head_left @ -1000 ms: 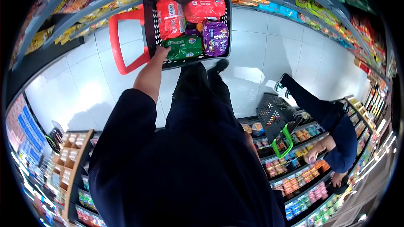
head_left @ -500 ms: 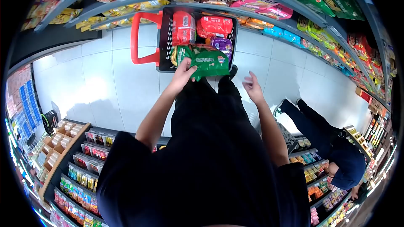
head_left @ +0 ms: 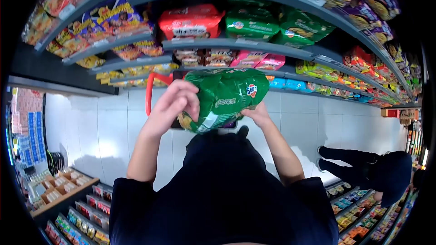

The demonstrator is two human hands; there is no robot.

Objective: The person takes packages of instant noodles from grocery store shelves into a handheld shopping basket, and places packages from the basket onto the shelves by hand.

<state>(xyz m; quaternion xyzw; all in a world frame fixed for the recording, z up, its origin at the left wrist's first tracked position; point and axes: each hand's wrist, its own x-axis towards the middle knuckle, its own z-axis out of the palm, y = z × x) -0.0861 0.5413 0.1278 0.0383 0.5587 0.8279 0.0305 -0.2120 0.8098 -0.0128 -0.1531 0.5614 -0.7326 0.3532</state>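
A green noodle multipack (head_left: pixel 227 97) is raised in front of me, above the shopping basket. My right hand (head_left: pixel 258 114) grips its lower right edge, with part of the fingers hidden behind the wrapper. At the pack's left end is my left hand (head_left: pixel 175 106), its fingers bent and apart; they overlap the wrapper in view, and whether they touch it I cannot tell. Behind and below the pack, the basket is mostly covered, with its red handle (head_left: pixel 149 95) showing at the left.
Ahead, a shelf holds similar green packs (head_left: pixel 254 25) beside a red pack (head_left: pixel 190 22). Lower tiers carry pink packs (head_left: pixel 258 59) and other noodles. A person in dark clothes (head_left: pixel 386 172) bends at the right. Low racks of small packets (head_left: pixel 86 220) stand behind me.
The green multipack has risen out of the basket towards the shelf. My right hand has come in and taken hold of it; my left hand has loosened. The view has tilted up.
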